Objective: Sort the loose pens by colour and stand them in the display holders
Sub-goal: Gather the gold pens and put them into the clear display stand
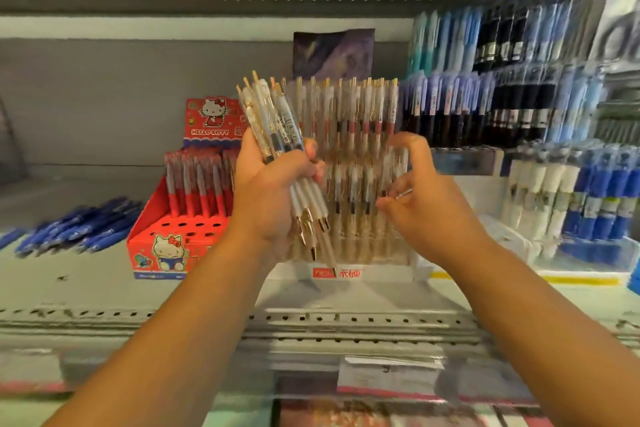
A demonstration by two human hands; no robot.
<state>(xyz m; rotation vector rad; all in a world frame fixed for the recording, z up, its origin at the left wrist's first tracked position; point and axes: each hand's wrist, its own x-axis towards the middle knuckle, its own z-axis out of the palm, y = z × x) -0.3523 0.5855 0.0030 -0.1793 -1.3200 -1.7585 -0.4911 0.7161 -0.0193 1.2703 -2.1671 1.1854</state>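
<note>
— What's on your shelf (104, 288)?

— Blue pens (74, 227) lie loose at the left, next to your red box (162, 243) of red pens.

— And your hands?

— Your left hand (273, 191) squeezes a bunch of pale pens (287, 156), tips down. Your right hand (426, 204) pinches a small silver tip; I can't tell what it is. Behind both stands the clear holder (349, 184), full of pens.
</note>
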